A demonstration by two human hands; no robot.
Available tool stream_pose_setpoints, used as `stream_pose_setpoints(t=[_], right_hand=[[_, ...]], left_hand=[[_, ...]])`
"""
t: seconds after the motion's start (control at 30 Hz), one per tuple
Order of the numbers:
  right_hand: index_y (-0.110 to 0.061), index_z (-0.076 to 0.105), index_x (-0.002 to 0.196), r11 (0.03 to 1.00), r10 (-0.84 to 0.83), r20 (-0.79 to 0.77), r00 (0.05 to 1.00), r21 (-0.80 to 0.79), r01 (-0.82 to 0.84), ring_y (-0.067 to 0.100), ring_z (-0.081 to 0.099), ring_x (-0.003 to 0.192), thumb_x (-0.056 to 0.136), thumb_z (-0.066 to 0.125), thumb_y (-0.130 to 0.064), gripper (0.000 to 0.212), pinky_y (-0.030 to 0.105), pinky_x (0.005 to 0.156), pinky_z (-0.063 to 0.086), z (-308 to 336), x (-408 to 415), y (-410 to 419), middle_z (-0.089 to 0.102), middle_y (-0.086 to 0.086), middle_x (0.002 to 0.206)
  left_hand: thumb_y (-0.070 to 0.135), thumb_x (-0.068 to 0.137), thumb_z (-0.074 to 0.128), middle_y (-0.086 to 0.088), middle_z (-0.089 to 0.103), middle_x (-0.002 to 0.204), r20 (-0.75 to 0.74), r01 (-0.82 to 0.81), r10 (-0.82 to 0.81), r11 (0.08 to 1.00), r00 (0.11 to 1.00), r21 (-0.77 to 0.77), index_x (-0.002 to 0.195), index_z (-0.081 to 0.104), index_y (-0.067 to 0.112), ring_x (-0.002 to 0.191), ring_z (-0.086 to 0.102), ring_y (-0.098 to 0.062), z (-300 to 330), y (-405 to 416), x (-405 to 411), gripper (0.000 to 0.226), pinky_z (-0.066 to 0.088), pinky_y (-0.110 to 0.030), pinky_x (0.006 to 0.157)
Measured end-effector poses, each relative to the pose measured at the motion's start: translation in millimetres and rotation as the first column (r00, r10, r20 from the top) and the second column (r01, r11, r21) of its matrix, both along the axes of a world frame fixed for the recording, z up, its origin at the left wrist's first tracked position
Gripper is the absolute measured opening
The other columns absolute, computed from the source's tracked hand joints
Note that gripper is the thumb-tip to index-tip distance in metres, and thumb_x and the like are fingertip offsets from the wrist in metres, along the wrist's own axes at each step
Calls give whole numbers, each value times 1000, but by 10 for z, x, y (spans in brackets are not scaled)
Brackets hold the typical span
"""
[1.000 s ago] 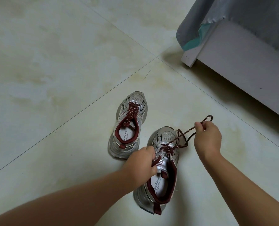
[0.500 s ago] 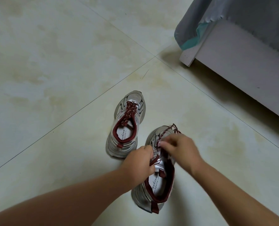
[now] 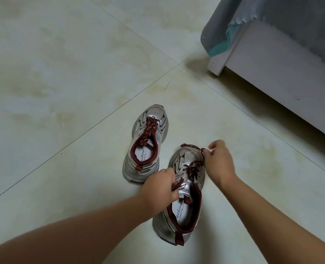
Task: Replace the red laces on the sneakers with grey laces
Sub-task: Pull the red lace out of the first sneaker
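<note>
The red lace (image 3: 193,164) is part-threaded on the nearer sneaker (image 3: 184,197), standing on the tiled floor (image 3: 62,92). Its loose end is pinched by the right hand (image 3: 217,164), right of the eyelets; the tongue is gripped by the left hand (image 3: 158,187).

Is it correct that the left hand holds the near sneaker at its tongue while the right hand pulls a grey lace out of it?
Not quite: the lace that the right hand pulls is red, as the head view shows. The left hand does hold the near sneaker at its tongue.
</note>
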State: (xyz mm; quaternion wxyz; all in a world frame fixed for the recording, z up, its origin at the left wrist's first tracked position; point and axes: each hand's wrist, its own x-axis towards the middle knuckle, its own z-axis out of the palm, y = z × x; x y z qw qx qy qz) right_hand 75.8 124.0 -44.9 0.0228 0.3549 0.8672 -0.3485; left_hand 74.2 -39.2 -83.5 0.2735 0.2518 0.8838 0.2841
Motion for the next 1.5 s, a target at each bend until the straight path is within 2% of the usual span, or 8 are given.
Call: stream_pose_setpoints(t=[0.17,0.53,0.7,0.83,0.9,1.07,1.17,1.5], right_hand=[[-14,52,68,930,238,441,865,154,-335,25,53,74,89,53,-31,27,27,59,38,84,205,23,54,7,77],[-13,45,56,929,346,310,886,17,-369,25,47,64,79,52,-11,25,25,48,27,-3,308,-178,49,5,62],[-8,62,81,366,583,438,684,610,-703,28,60,70,64,71,-12,20,30,57,38,89,329,-74,61,9,78],[-13,52,79,911,375,474,797,-31,-410,26,55,75,93,44,-36,29,26,59,38,43,514,-76,57,8,83],[-15,50,72,921,298,424,855,-364,-140,21,53,61,92,47,-42,34,26,51,45,20,596,-171,55,5,72],[-8,58,88,915,333,315,889,120,-385,32,58,87,90,44,-17,16,31,66,39,36,576,-163,62,15,94],[-15,47,94,541,419,480,770,549,-637,29,56,85,85,44,-9,12,30,64,29,181,550,-14,59,7,95],[-10,43,60,908,369,608,703,-73,-413,23,52,55,94,38,-49,52,26,51,44,351,560,-3,54,8,65]], left_hand=[[20,80,58,3,47,83,-16,-5,5,1000,1000,-22,82,38,19,72,46,-17,32,14,-5,20,35,-25,63],[21,84,57,-8,55,104,-76,88,-100,985,992,-150,102,45,10,92,55,-26,145,-19,136,24,39,-31,71],[18,83,56,-10,55,102,-42,56,-62,990,997,-127,98,45,9,91,54,-28,219,-31,184,21,39,-32,72],[19,84,56,-10,55,103,-52,39,-47,988,998,-151,100,45,9,92,54,-27,204,-77,252,21,36,-29,70],[20,85,55,-10,54,104,-64,31,-41,987,997,-156,101,45,9,93,54,-27,206,-95,282,22,35,-28,70],[18,85,55,-12,55,103,-67,19,-30,988,997,-155,100,45,8,92,54,-28,248,-109,336,20,34,-28,68],[16,85,54,-12,55,104,-67,11,-22,988,998,-155,101,46,7,92,54,-28,256,-93,370,21,35,-28,69],[17,85,54,-12,54,105,-64,52,-66,978,996,-202,104,45,7,94,54,-28,252,-71,355,23,33,-28,68]])
